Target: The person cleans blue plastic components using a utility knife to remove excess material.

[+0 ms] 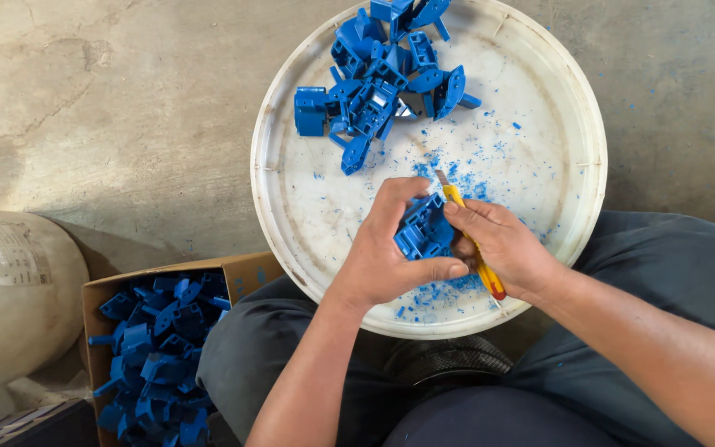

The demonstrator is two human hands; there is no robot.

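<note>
The left hand (386, 248) wraps tight around a small blue plastic part (421, 229). It looks light and stiff. The right hand (498, 244) grips a yellow knife (467, 232).

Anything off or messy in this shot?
Blue shavings are scattered across the white tray, thickest near the hands. The left hand holds a blue part; the right hand holds a yellow knife. Nothing looks broken.
</note>
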